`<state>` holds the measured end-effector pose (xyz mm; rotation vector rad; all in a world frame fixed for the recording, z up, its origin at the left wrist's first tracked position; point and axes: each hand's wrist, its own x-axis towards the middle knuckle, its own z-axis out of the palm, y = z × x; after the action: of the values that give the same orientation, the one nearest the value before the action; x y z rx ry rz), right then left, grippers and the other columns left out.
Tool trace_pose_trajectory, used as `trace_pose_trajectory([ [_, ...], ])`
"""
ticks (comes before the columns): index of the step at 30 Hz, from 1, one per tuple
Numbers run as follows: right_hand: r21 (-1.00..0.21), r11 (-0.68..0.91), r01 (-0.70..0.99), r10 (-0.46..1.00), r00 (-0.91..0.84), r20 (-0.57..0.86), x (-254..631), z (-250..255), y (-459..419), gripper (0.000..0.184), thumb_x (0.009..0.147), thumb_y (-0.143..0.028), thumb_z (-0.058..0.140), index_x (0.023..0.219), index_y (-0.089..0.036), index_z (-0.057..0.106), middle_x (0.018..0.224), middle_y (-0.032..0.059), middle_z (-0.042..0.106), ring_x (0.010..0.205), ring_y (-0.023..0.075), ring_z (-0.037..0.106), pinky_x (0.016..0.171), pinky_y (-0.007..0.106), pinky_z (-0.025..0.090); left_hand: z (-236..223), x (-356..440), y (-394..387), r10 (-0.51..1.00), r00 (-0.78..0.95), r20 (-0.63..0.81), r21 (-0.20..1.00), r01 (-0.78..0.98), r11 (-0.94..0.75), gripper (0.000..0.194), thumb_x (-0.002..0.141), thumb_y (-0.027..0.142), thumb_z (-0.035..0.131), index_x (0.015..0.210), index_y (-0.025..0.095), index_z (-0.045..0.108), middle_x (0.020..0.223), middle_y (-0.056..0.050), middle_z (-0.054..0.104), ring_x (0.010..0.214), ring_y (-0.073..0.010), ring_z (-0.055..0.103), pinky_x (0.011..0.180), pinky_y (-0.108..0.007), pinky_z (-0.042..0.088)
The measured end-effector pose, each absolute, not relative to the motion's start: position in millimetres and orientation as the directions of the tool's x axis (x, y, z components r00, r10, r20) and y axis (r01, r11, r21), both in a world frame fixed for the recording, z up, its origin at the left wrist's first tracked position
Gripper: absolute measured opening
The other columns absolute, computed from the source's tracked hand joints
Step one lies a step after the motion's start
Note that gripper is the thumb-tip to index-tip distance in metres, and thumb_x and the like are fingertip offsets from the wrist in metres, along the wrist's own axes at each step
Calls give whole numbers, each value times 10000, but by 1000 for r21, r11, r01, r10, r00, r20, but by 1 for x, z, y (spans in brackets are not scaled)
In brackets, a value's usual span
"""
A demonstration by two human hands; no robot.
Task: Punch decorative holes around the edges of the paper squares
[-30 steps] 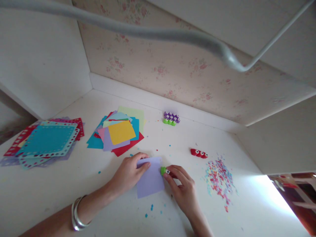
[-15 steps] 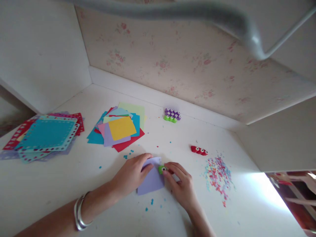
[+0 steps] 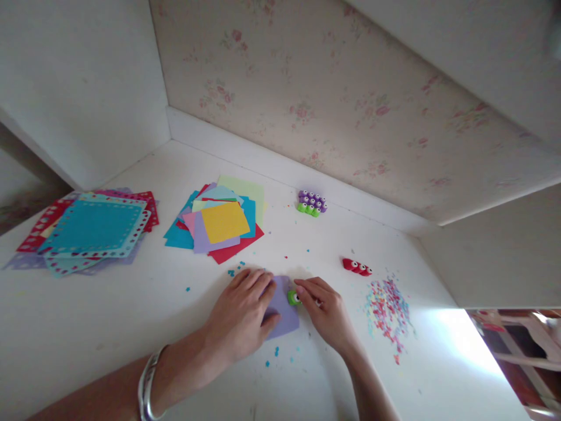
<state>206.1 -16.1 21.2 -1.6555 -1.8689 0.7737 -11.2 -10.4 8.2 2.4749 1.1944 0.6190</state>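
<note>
A sheet of purple paper (image 3: 284,313) lies on the white table in front of me. My left hand (image 3: 245,307) rests flat over its left part, fingers stretched out and pressing it down. At the paper's right edge is a small green paper punch (image 3: 293,297) with a googly eye on its side. My right hand (image 3: 326,307) grips this punch between thumb and fingers, which cover much of it. Whether the paper's edge sits in the punch slot is hidden.
Coloured paper squares (image 3: 225,223) are stacked behind my left hand, and punched sheets (image 3: 96,228) at far left. Red punches (image 3: 357,267) stand right, purple and green punches (image 3: 311,203) near the wall. Confetti (image 3: 390,313) is heaped at right.
My left hand has gone from pinching the paper's top edge to lying flat on it. My right hand stays at the green punch, its fingers shifted. The camera view has tilted slightly.
</note>
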Motion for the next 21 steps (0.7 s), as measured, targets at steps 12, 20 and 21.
trace_pose_trajectory([
  [12,-720,82,689,988,-152,-33,204,21,-15,331,992,-409,485,990,-236,767,944,65,678,838,187,659,731,289,530,2,-11,-9,785,583,207,545,598,-588,439,892,344,631,1288,163,572,1389,-110,571,1317,-294,472,1180,-505,233],
  [20,-721,104,685,987,-161,-10,203,17,-16,334,996,-410,483,1070,-240,761,937,65,666,839,188,657,739,303,531,-2,-11,-10,776,587,231,560,572,-599,427,906,334,611,1301,179,561,1391,-107,576,1334,-287,467,1180,-516,227],
  [21,-722,104,684,987,-158,-7,203,16,-17,336,997,-411,481,1088,-242,757,937,66,667,841,189,658,742,306,532,-2,-11,-10,776,584,237,564,568,-599,423,905,331,612,1298,182,562,1388,-106,580,1334,-287,469,1179,-518,229],
])
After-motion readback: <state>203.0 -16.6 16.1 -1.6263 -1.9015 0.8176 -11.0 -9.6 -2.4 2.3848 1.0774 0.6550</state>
